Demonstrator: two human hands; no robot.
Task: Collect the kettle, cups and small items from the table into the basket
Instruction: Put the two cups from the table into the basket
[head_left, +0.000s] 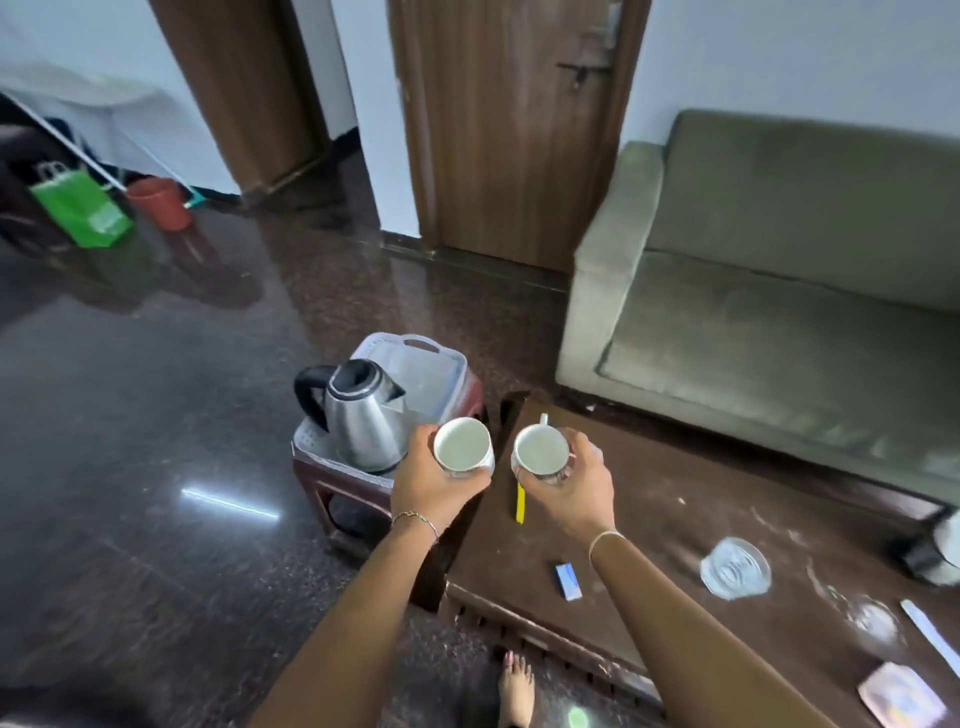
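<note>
A steel kettle (361, 415) with a black handle stands in the near end of a pale plastic basket (441, 358), which rests on a small wooden stool. My left hand (431, 486) grips a white cup (462, 446) at the basket's near right corner. My right hand (574, 486) holds a second white cup (540, 449) over the left end of the brown table (649, 519). On the table lie a yellow stick (520, 503), a small blue box (568, 581) and a glass ashtray (735, 569).
An olive sofa (779, 291) stands behind the table. A clear glass (875, 621), a white strip (930, 636) and a card (901, 701) lie at the table's near right. My bare foot (517, 688) is beside the table's front edge. A green bag and a red bucket sit far left.
</note>
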